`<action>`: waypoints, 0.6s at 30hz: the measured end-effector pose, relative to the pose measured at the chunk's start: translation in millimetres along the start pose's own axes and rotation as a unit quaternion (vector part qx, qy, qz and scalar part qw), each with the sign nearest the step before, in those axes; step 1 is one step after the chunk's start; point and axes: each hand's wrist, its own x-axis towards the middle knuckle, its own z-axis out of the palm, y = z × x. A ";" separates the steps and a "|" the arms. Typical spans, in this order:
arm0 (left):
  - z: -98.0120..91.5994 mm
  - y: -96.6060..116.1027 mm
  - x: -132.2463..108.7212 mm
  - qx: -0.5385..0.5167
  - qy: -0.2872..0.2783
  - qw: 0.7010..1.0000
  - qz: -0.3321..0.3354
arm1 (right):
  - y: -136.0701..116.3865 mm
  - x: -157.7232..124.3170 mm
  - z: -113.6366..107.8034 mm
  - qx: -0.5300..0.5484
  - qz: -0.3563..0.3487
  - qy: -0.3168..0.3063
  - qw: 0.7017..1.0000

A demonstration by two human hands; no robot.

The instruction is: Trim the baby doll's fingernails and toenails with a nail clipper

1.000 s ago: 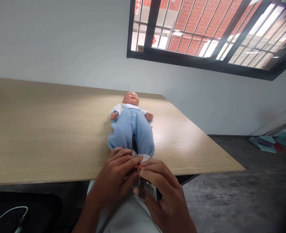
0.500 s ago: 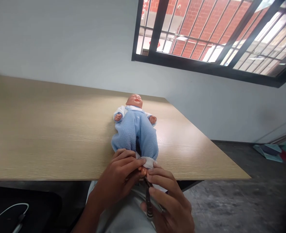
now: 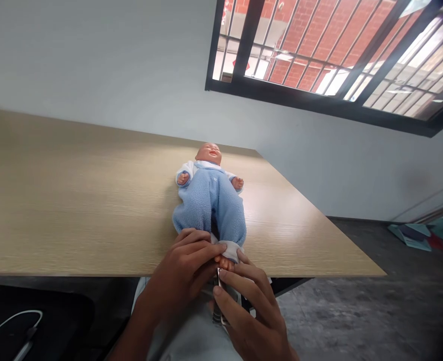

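A baby doll (image 3: 208, 200) in a light blue fleece suit lies on its back on the wooden table (image 3: 74, 200), head toward the wall, feet at the near edge. My left hand (image 3: 181, 276) is closed round the doll's right-side foot (image 3: 224, 261), fingers pressed on the white cuff. My right hand (image 3: 249, 311) sits just below it, closed on a small dark metal tool (image 3: 219, 296) whose tip points at the doll's toes. The tool looks like a nail clipper or file; I cannot tell which.
A white wall stands behind the table, with a barred window (image 3: 330, 50) at the upper right. A white cable (image 3: 21, 326) lies on a dark surface at the lower left. Dark floor with teal objects (image 3: 420, 233) spreads to the right.
My right hand has drawn the tool up closer to the doll's toes, after holding it lower and more upright half a second ago. The left hand keeps its grip on the foot.
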 end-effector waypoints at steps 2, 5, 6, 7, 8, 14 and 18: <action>-0.4 0.0 -0.1 -0.004 -0.001 1.000 -0.005 | -0.8 -0.3 -0.8 -0.004 0.000 -0.010 1.000; -0.5 0.2 0.3 -0.006 0.002 1.000 -0.004 | -1.7 0.7 -1.3 -0.007 0.001 -0.012 1.000; -0.5 0.3 0.4 -0.005 0.003 1.000 -0.002 | -1.8 1.1 -1.0 -0.008 0.002 -0.010 1.000; -0.5 0.5 0.5 -0.005 0.003 1.000 -0.002 | -1.9 1.4 -0.5 -0.008 0.004 -0.007 1.000; -0.5 0.7 0.6 -0.004 0.003 1.000 -0.004 | -1.8 1.6 0.1 -0.006 0.005 -0.004 1.000; -0.9 0.9 -0.3 -0.015 -0.002 1.000 -0.010 | -1.1 0.6 2.8 0.005 0.005 -0.012 1.000; -0.5 0.4 -0.4 -0.020 0.000 1.000 -0.012 | -2.5 2.8 3.1 -0.001 0.013 -0.016 1.000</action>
